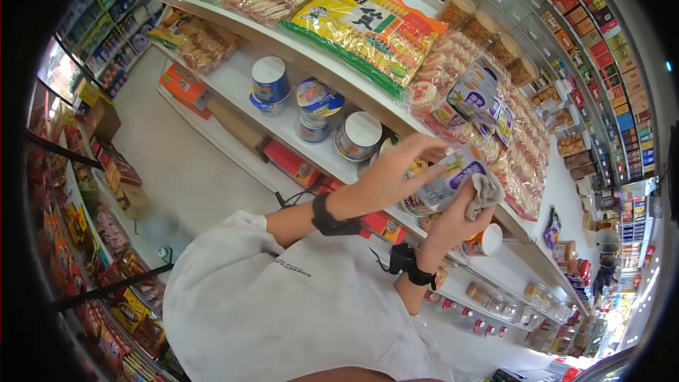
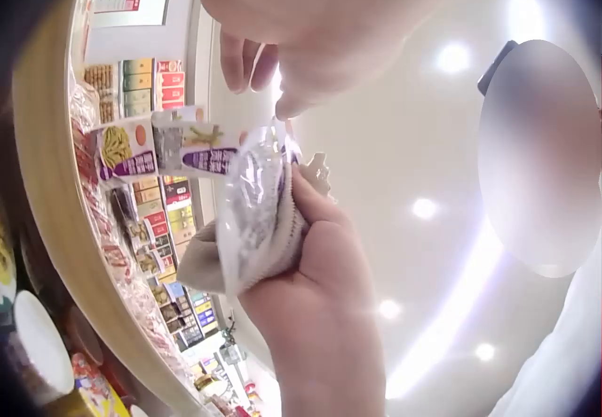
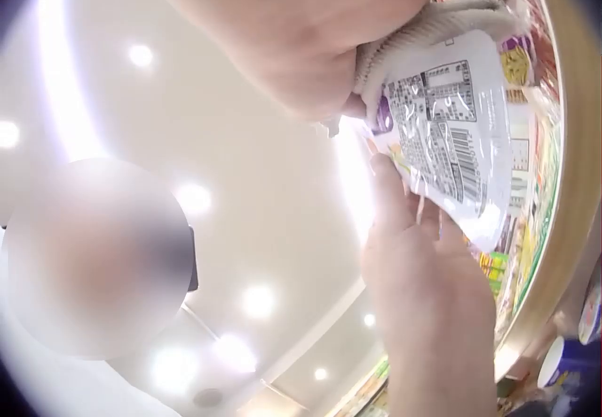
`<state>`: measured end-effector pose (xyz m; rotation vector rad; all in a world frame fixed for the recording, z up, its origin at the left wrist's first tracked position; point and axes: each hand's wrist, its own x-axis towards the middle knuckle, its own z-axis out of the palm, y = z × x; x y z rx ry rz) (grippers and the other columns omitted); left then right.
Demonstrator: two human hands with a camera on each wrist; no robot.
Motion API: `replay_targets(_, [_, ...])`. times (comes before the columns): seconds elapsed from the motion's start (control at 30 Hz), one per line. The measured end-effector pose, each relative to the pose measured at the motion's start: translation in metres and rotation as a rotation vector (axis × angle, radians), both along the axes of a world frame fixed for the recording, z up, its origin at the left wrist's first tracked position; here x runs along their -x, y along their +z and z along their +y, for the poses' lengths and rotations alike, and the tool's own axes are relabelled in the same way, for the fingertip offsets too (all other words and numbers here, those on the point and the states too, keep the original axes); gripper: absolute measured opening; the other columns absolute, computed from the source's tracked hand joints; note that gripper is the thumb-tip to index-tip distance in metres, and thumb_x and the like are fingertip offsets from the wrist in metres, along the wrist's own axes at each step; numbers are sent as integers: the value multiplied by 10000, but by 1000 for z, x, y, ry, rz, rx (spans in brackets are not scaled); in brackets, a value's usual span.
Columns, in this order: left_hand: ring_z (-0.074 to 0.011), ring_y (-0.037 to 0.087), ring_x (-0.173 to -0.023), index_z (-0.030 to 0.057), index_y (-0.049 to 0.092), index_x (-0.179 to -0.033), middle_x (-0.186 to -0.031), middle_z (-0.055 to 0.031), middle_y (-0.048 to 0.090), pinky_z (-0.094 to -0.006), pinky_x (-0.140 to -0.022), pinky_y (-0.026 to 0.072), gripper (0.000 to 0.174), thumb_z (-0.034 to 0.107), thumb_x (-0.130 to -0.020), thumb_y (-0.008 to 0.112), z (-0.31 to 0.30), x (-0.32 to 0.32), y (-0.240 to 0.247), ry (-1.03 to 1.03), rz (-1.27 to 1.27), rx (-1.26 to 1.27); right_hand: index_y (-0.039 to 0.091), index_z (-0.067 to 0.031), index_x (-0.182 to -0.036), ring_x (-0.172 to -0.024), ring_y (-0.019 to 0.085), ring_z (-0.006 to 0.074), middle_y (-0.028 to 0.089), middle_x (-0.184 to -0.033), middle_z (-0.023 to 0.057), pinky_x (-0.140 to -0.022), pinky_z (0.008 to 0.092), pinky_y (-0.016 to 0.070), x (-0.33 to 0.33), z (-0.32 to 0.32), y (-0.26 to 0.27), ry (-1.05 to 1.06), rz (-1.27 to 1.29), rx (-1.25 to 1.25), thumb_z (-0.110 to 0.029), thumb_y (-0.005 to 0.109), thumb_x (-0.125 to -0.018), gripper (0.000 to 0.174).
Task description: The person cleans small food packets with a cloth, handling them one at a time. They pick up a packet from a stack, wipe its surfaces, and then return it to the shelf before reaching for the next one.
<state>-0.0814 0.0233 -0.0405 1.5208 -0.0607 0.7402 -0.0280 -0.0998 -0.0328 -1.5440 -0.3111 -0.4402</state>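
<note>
Left of centre in the head view, shows lidded cups (image 1: 359,131) on a lower shelf (image 1: 232,85). Near centre, touches a white-and-purple packet (image 1: 453,175) with the left hand (image 1: 397,168); cannot tell whether pinching or merely resting. Just right of centre, holds that packet tilted, clamped in the right hand (image 1: 455,226) together with a grey cloth (image 1: 488,193). Toward the upper right of the frame, has similar packets (image 1: 483,92) atop wrapped snacks (image 1: 522,173).
</note>
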Motion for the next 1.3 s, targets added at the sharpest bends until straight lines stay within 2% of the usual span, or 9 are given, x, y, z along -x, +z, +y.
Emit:
replay_targets(0.13, [-180, 566, -1133, -22, 423, -1402, -1233, -133, 593, -293, -965, 436, 502, 346, -1063, 376, -39, -6, 2, -146, -93, -175, 527, 34, -1301, -1362, 436, 328, 444, -1468, 231, -1148, 416, 275, 9, -16, -1, 316, -156, 129, -29, 528, -928, 379])
replay_targets(0.27, [-119, 535, -1076, -35, 502, -1310, -1201, -101, 594, -282, -932, 439, 420, 293, -1055, 439, -66, 1, 5, -413, 214, 181, 459, 45, -1393, -1448, 284, 342, 346, -1532, 228, -1194, 462, 87, 7, -34, 8, 247, -403, 498, -109, 466, -967, 452])
replay_targets(0.4, [-106, 529, -1070, -46, 551, -1249, -1200, -99, 593, -280, -929, 437, 356, 237, -1049, 470, -73, 1, 1, -310, 551, -12, 469, 35, -1380, -1323, 450, 265, 449, -1451, 204, -1147, 409, 254, -27, -51, -15, 283, -116, 107, -214, 491, -1016, 442])
replay_targets(0.53, [-152, 535, -1147, -49, 574, -1231, -1281, -122, 562, -284, -972, 418, 342, 215, -1057, 445, -104, -3, -8, 51, 6, -58, 551, 26, -1237, -1010, 588, 143, 616, -1160, 77, -868, 308, 483, -40, -93, -23, 365, 426, -355, -308, 603, -988, 420])
replay_targets(0.77, [-208, 520, -1217, -43, 539, -1276, -1366, -132, 517, -304, -1019, 394, 350, 211, -1060, 430, -112, -9, -14, 225, 16, -361, 626, 11, -1091, -854, 572, 73, 661, -980, 36, -751, 255, 469, -11, -109, -44, 554, 186, -53, -131, 653, -939, 210])
replay_targets(0.93, [-192, 541, -1211, -23, 475, -1371, -1274, -131, 589, -338, -1022, 424, 420, 186, -1012, 541, -127, 1, -9, 152, 283, -69, 620, 31, -1071, -789, 584, 97, 671, -926, 62, -707, 280, 474, -28, -118, -57, 430, 124, 51, -70, 641, -923, 180])
replay_targets(1.07, [-188, 511, -1269, -12, 381, -1456, -1310, -160, 563, -310, -1041, 425, 561, 269, -1007, 564, -120, 9, -17, 74, 297, 46, 623, 39, -1093, -811, 613, 130, 687, -925, 70, -747, 285, 474, -42, -109, -66, 218, -88, 132, -28, 606, -921, 185])
replay_targets(1.17, [-136, 580, -1101, -40, 498, -1344, -1184, -143, 611, -250, -880, 490, 513, 357, -1021, 530, -123, 3, -19, 80, 124, 68, 541, 37, -1297, -1172, 595, 299, 601, -1276, 214, -997, 369, 441, -18, -98, -48, 553, -2, 310, 64, 552, -827, 470])
replay_targets(1.3, [-42, 520, -839, -15, 616, -1103, -938, -47, 618, -216, -651, 428, 439, 400, -1036, 486, -91, 13, 0, 111, 443, 339, 410, 35, -1420, -1409, 353, 352, 377, -1510, 221, -1156, 419, 257, 3, -57, -40, 577, -315, 441, 45, 525, -852, 579])
